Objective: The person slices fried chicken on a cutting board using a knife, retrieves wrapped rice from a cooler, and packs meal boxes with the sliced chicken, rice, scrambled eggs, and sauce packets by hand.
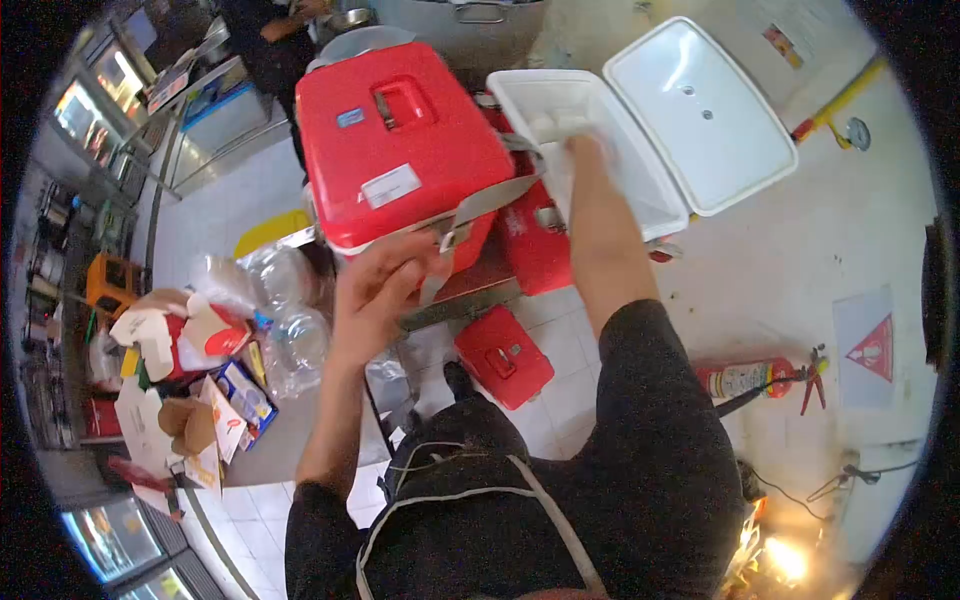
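Note:
A closed red cooler box (440,130) with a white label stands in front of me. My left hand (385,285) is at its near side, beside the end of the pale carry handle (495,200). Its thumb is apart from the partly stretched fingers, and I see nothing held. To the right, a second cooler box (650,190) is open, showing its white inside. My right hand (585,150) reaches down into it, smeared by motion, so its fingers cannot be made out. Pale shapes lie inside near that hand. The white-lined lid (700,120) is tilted back against the wall side.
A small red lid (504,357) lies on the floor tiles by my foot. At left, a table carries clear plastic containers (295,310) and cardboard boxes (195,420). A fire extinguisher (745,380) is at right. Another person (265,50) stands at the back left.

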A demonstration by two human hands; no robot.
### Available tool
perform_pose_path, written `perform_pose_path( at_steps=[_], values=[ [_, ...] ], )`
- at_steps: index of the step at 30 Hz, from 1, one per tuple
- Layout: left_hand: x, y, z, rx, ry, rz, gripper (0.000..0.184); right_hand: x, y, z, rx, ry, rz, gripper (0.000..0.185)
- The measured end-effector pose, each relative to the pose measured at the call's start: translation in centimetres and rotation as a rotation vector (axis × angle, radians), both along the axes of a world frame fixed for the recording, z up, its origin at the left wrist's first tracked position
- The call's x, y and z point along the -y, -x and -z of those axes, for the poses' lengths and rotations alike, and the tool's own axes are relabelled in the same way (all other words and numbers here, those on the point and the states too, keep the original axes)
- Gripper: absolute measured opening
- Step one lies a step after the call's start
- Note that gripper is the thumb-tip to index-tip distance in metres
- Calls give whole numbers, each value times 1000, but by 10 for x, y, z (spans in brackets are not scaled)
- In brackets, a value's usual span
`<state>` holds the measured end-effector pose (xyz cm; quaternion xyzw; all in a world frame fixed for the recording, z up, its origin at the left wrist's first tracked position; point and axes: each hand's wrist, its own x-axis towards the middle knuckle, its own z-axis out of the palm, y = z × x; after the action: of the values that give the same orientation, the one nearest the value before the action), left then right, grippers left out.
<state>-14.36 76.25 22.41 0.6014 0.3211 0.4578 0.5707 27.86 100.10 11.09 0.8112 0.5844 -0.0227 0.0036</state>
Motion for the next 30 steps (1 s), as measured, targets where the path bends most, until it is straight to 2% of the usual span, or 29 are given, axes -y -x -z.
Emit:
perform_pose_path(
  at_steps=[1,3,4,6,11,13,17,18,19,20,21,22,23,24,25,26,28,29,30],
  values=[
    [-12,-26,-4,10,-9,21,28,3,4,-2,6,-10,26,37],
    [-30,-75,-4,333,-34,165,29,10,8,-3,15,-20,66,37],
    [-34,-92,-1,346,-48,180,29,12,7,-5,10,-21,78,38],
    [-46,-117,3,507,120,292,29,13,7,-9,8,-17,88,38],
    [-61,-144,22,562,192,317,29,8,-1,-17,-4,15,17,40],
    [-66,-152,27,542,212,320,30,17,-22,-17,-19,-1,-134,41],
    [-78,-168,23,524,206,297,41,51,-71,-45,121,-243,-801,43],
    [-76,-177,13,465,229,137,46,65,-79,-59,148,-328,-940,43],
    [-77,-189,2,407,246,-25,51,79,-63,-78,-160,-256,-844,45],
    [-89,-214,8,419,238,-34,51,93,-46,-97,-465,-218,-727,48],
    [-109,-244,27,194,-53,-351,56,105,-23,-122,-765,-134,-616,50],
    [-115,-246,26,79,-207,-507,59,117,-1,-147,-1057,-80,-471,53],
    [-120,-247,24,-49,-340,-688,61,127,22,-172,-1228,-166,-258,46],
    [-113,-231,-3,265,47,-389,58,130,35,-183,-1389,-249,-33,40],
    [-112,-218,-23,573,417,-75,56,113,28,-171,-1394,-235,-56,40],
    [-107,-208,-26,713,483,44,50,81,7,-139,-1004,-197,-181,46],
    [-84,-182,-24,793,591,261,51,30,-24,-79,-266,-164,-345,52],
    [-62,-164,-23,870,631,382,54,26,-31,-57,-86,-134,-373,51],
    [-41,-141,-22,840,703,364,58,23,-27,-43,37,-115,-415,51]
  ],
)
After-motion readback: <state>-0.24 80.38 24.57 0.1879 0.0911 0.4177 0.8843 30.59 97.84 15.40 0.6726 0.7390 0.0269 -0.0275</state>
